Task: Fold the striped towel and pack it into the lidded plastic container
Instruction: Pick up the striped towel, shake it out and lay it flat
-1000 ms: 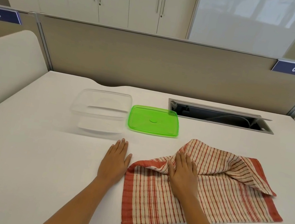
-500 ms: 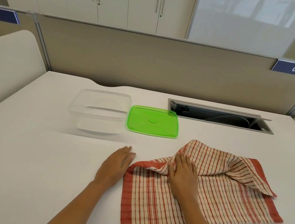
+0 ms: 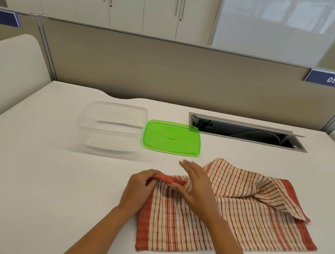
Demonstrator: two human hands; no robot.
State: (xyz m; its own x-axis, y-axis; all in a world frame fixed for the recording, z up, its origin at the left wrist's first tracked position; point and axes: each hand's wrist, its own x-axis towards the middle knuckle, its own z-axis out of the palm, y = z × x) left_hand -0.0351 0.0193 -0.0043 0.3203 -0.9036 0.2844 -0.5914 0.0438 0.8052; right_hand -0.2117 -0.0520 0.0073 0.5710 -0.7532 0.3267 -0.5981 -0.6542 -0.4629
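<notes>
The red-and-cream striped towel (image 3: 236,215) lies rumpled on the white table, its far right part folded over itself. My left hand (image 3: 140,187) pinches the towel's far left corner, fingers curled around the red hem. My right hand (image 3: 196,185) rests on the towel just right of that corner, fingers stretched out and thumb tucked under a fold. The clear plastic container (image 3: 113,126) stands open behind and to the left of my hands. Its green lid (image 3: 172,137) lies flat beside it on the right.
An open cable tray (image 3: 248,133) is sunk into the white table (image 3: 29,181) behind the towel. A beige partition runs along the table's far edge, and white side panels stand at left and right.
My left hand moved right from the bare table and closed on the towel's corner. My right hand shifted slightly left and forward, lifting off its flat press.
</notes>
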